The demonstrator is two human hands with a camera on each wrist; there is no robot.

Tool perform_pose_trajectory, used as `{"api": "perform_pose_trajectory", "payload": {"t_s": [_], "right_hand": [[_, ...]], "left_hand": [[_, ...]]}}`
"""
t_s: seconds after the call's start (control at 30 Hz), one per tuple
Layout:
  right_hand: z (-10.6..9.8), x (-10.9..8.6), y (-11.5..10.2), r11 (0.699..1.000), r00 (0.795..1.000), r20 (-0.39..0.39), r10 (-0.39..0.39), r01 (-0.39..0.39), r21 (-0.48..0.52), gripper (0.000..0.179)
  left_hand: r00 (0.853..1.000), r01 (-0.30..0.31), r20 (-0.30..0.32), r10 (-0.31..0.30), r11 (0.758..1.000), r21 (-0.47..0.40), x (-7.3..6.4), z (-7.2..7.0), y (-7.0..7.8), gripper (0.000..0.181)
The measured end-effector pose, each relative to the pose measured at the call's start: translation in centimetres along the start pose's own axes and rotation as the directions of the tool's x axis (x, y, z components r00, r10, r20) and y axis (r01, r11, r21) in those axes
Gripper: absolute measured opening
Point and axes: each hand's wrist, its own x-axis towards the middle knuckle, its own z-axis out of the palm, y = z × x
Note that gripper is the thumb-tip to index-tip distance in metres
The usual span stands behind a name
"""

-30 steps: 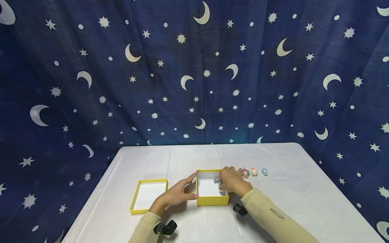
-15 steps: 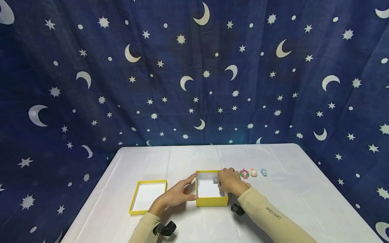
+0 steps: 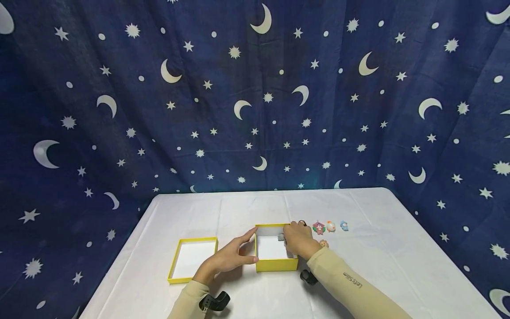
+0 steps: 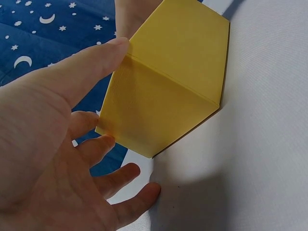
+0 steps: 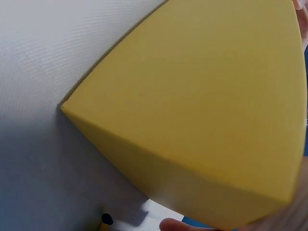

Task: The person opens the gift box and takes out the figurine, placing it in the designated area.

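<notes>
A yellow box (image 3: 276, 265) with a white inside stands uncovered on the table. My left hand (image 3: 229, 255) spans its left wall: the thumb touches the front corner, and the index and middle fingertips meet the back corner, fairly straight. In the left wrist view the other two fingers (image 4: 137, 204) hang free beside the box. My right hand (image 3: 298, 238) reaches over the right wall, its fingers curled down inside the box around a small grey figurine (image 3: 280, 237). Most of that figurine is hidden by the hand. In the right wrist view the box wall (image 5: 192, 96) covers nearly everything.
To the left lies a yellow-rimmed lid (image 3: 195, 259), white side up. Right of the box stand a reddish figurine (image 3: 318, 227), a round white and orange one (image 3: 331, 226), a blue one (image 3: 344, 226) and an orange-brown one (image 3: 323, 243). A dark-topped figurine (image 3: 302, 223) peeks out behind my right hand.
My right hand has shifted slightly left and lower inside the box, covering more of the grey figurine. The orange-brown and dark-topped figurines have come into view. My left hand stays at the box.
</notes>
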Motion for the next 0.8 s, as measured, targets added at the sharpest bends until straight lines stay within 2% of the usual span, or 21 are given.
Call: {"api": "perform_pose_trajectory", "payload": {"t_s": [0.2, 0.43, 0.57, 0.8], "right_hand": [[0.04, -0.04, -0.17, 1.0, 1.0, -0.003, 0.01, -0.01, -0.005, 0.02], [0.13, -0.21, -0.05, 1.0, 0.999, -0.032, -0.014, 0.015, 0.017, 0.008], [0.02, -0.38, 0.0, 0.998, 0.998, -0.046, -0.034, 0.036, 0.042, 0.014], [-0.22, -0.39, 0.23, 0.997, 0.999, -0.023, -0.043, 0.045, 0.065, 0.017]], "left_hand": [[1.0, 0.003, -0.001, -0.003, 1.0, -0.005, -0.02, 0.03, -0.01, 0.087], [1.0, -0.005, 0.003, 0.005, 1.0, -0.012, -0.02, 0.1, -0.08, 0.087], [1.0, -0.009, 0.003, 0.009, 1.0, -0.014, -0.05, 0.11, -0.07, 0.087], [1.0, -0.014, 0.002, 0.014, 1.0, -0.012, -0.02, 0.09, 0.01, 0.087]]}}
